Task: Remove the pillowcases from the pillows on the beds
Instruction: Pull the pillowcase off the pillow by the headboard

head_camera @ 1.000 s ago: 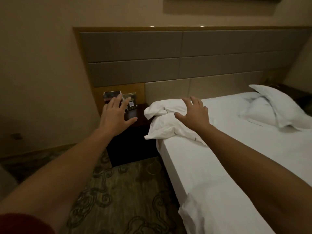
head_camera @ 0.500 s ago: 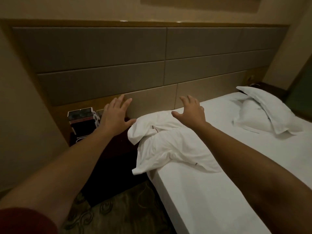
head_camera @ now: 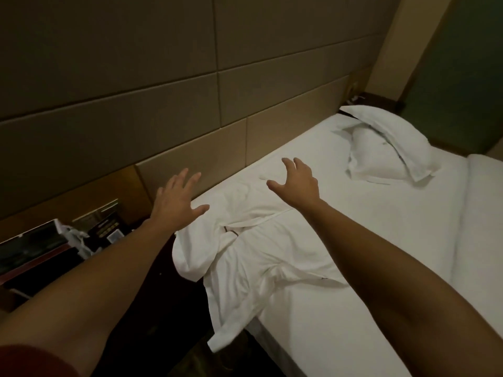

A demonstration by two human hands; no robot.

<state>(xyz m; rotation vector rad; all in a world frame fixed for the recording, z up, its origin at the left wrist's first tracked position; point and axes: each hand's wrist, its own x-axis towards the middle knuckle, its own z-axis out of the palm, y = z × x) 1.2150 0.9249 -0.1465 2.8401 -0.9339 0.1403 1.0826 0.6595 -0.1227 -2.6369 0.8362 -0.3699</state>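
Loose pillowcase (head_camera: 253, 257): crumpled white cloth on the near head corner of the bed (head_camera: 367, 268); one end droops over the mattress edge toward 7 o'clock
Pillow (head_camera: 386, 151): at 2 o'clock from the loose cloth, well apart, lying on the sheet in its white case
Left hand (head_camera: 177, 202): fingers spread, holding nothing; above the cloth's 10 o'clock edge, contact unclear
Right hand (head_camera: 299, 180): fingers spread and slightly bent, holding nothing; over the cloth's 12 o'clock end
Headboard (head_camera: 190, 104): padded panels behind the bed
Nightstand (head_camera: 49, 257): dark, at 9 o'clock
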